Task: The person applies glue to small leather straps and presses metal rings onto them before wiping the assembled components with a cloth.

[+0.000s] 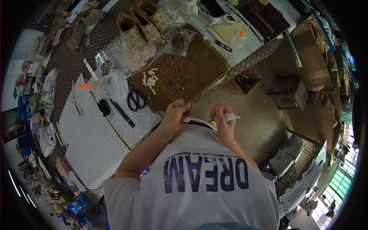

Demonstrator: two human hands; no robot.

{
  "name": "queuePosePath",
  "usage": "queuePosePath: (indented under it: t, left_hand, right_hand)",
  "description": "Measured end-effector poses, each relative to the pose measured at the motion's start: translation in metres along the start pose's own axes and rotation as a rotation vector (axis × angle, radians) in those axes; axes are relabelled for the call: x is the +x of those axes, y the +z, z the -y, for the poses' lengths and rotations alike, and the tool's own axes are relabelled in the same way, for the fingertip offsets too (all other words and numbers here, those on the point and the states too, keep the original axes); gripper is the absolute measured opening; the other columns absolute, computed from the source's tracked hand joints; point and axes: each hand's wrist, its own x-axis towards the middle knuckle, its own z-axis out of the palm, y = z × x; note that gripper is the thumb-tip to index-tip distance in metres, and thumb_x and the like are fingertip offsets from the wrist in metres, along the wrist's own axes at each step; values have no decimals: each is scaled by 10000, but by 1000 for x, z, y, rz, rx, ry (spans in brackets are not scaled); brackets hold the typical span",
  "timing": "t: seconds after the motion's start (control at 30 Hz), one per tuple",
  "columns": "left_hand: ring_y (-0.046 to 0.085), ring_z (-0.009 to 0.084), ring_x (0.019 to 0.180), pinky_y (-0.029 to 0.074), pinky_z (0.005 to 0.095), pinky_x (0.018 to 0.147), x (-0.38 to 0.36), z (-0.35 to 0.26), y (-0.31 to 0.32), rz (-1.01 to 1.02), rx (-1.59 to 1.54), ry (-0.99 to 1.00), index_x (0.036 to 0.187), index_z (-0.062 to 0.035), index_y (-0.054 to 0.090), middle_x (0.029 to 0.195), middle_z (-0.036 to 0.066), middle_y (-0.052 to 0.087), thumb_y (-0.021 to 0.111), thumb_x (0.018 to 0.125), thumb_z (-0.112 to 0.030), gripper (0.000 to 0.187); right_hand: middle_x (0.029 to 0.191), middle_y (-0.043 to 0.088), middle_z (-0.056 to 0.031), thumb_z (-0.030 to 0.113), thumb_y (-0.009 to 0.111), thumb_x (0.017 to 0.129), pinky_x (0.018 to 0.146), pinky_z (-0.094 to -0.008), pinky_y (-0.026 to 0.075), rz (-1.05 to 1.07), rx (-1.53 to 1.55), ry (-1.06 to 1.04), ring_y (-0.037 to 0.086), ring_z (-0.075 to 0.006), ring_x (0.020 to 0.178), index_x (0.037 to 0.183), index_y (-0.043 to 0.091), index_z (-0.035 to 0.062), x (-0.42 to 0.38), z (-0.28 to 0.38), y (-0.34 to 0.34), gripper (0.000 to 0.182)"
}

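My left hand (177,114) is closed in a pinch at the near edge of the brown board (209,53). A small dark piece just shows at its fingertips, too small to name. My right hand (222,115) is wrapped round a small white squeeze bottle (230,117), its narrow tip pointing to the right. On the board lie several metal rings (178,84), brown strips (175,62) and white strips (150,79). Black-handled scissors (135,99) rest to the left of my left hand.
Patterned shoes (140,27) stand at the back of the table beside a plastic bag (134,55) of pale pieces. Orange-tipped bottles (240,36) lie about, with a mug (189,7) behind. On the floor to the right are an open box (245,81) and a stool (288,92).
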Motion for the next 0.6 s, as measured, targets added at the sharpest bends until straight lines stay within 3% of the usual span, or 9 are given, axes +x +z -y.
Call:
queuePosePath:
  t: [0.1, 0.17, 0.23, 0.37, 0.57, 0.6]
  left_hand:
    - [562, 125, 617, 422, 240, 539, 51, 6, -57, -162, 84, 243, 612, -128, 342, 668, 12, 525, 580, 831, -15, 343]
    - [560, 144, 683, 454, 257, 609, 78, -4, -77, -423, 317, 442, 682, -84, 464, 716, 54, 541, 645, 813, -85, 223]
    - [569, 150, 678, 465, 266, 621, 100, -12, -97, -444, 526, 514, 840, -46, 542, 740, 62, 548, 654, 809, -110, 133]
    - [538, 154, 614, 477, 276, 631, 128, -19, -126, -417, 1048, 701, 1092, -57, 570, 747, 76, 552, 666, 794, -113, 318]
    - [570, 221, 709, 482, 318, 671, 142, -27, -118, -488, 1253, 884, 964, -50, 614, 874, 114, 568, 675, 804, -141, 194]
    - [570, 230, 709, 481, 319, 664, 147, -25, -119, -423, 1281, 896, 956, -50, 615, 872, 120, 567, 666, 811, -139, 178]
  right_hand:
    - [728, 533, -24, 238, 552, 926, 576, -222, 370, -10, -17, 14, 464, -86, 641, 761, 515, 41, 1, 3, 0, 260]
    - [729, 532, -24, 243, 552, 926, 579, -223, 369, -25, -30, 19, 462, -87, 644, 765, 511, 41, 0, 3, -2, 262]
    - [728, 531, -23, 249, 551, 926, 584, -224, 370, -55, -40, 25, 460, -89, 648, 769, 507, 42, -4, 3, -3, 264]
    - [709, 515, -47, 255, 526, 931, 613, -250, 345, -94, -129, 30, 455, -119, 649, 783, 492, 37, -6, 7, -8, 266]
    - [707, 513, -45, 254, 518, 936, 612, -249, 336, -199, -167, 27, 451, -118, 643, 796, 496, 44, -9, 6, -17, 253]
    - [707, 512, -44, 252, 516, 936, 611, -249, 333, -220, -167, 29, 449, -117, 643, 795, 494, 46, -8, 7, -17, 251]
